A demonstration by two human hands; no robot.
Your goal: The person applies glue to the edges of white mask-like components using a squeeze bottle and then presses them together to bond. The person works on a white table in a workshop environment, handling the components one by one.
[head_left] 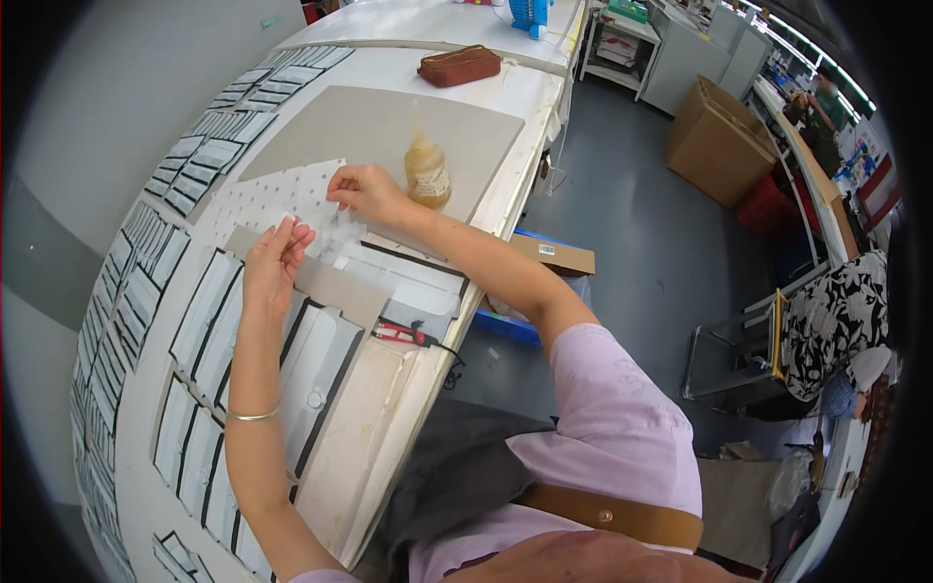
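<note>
My left hand (276,260) is raised over the work with thumb and fingers pressed together. Something small and whitish shows at its fingertips, too small to name. To its right, my right hand (367,192) is closed in a pinch; whatever it may hold is hidden. Below and between the hands lies a white sheet with rows of grey dots (255,202), partly over a large grey board (340,112). A squeeze bottle of amber liquid (428,177) with a thin nozzle stands upright beside my right wrist. White dark-edged panels (319,374) lie under and around my left forearm.
Red-handled thread snips (400,333) lie near the table's edge. A brown pouch (459,66) rests at the far end. Many dark-edged strips (209,151) line the left side. Across the floor stand a cardboard box (719,141) and a stool (734,355); other people sit or stand farther right.
</note>
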